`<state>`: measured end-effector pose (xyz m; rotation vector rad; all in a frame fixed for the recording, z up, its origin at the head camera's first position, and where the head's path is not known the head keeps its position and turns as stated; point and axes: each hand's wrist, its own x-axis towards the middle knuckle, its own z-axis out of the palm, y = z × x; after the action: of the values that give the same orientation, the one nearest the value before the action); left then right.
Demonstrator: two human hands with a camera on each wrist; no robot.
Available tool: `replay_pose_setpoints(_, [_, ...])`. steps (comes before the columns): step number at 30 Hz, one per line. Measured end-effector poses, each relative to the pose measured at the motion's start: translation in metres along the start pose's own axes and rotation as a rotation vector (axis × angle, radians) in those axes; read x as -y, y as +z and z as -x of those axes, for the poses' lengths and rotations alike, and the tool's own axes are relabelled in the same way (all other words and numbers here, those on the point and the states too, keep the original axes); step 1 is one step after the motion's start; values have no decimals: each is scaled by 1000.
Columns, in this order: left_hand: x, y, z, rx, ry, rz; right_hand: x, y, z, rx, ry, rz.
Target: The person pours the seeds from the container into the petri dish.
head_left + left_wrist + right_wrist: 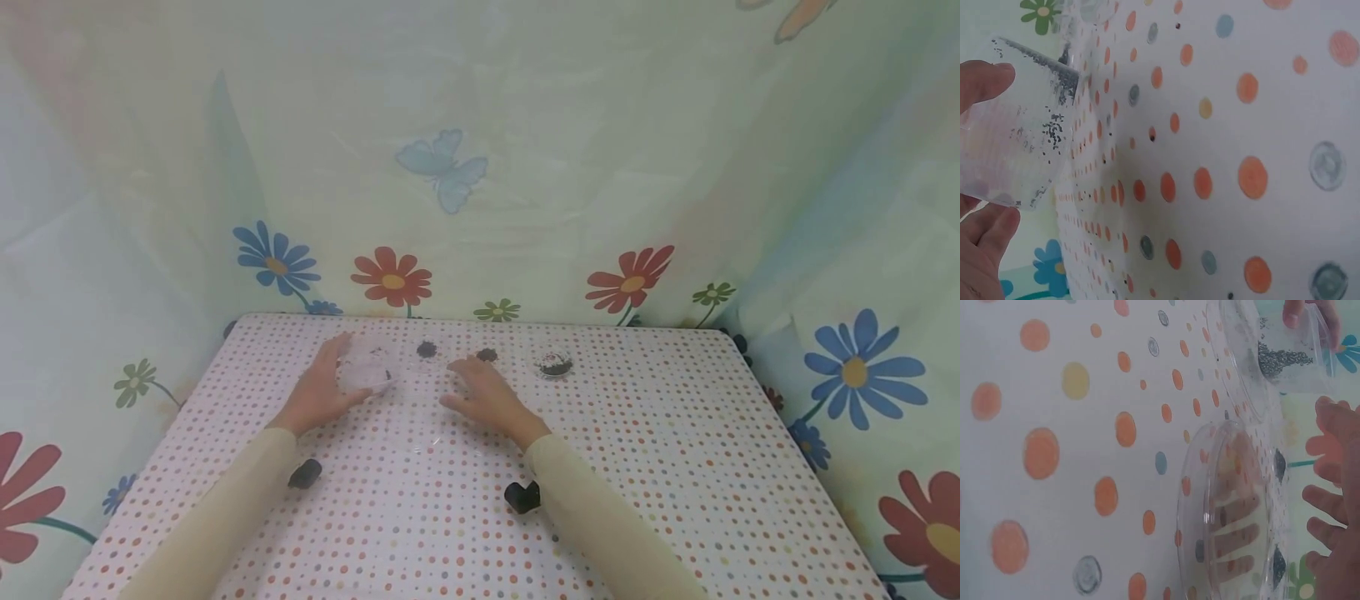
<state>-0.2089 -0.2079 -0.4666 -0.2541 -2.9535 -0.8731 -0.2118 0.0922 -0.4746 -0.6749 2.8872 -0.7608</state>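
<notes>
My left hand (318, 392) grips a clear plastic cup (1016, 144) between thumb and fingers. The cup is tilted, and small black grains (1282, 359) gather at its low side, with more stuck along the wall. Beneath it, a clear round dish (1244, 381) overlaps it in the right wrist view. My right hand (491, 398) holds nothing; its fingers are spread and loosely bent above the table. Close by that hand lies another clear round dish (1229, 494), in which its fingers are reflected.
Farther back are two dark heaps of grains (427, 349). A clear dish with black grains (555, 363) stands to their right. A few stray grains dot the spotted tabletop (660, 433). A flowered curtain (517, 208) hangs behind and at both sides.
</notes>
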Motion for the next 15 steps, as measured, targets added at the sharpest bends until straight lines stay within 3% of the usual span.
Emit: replay_pose_setpoints(15, [27,-1,-1,-14,-184,107,4,8,2,35,-14,-28])
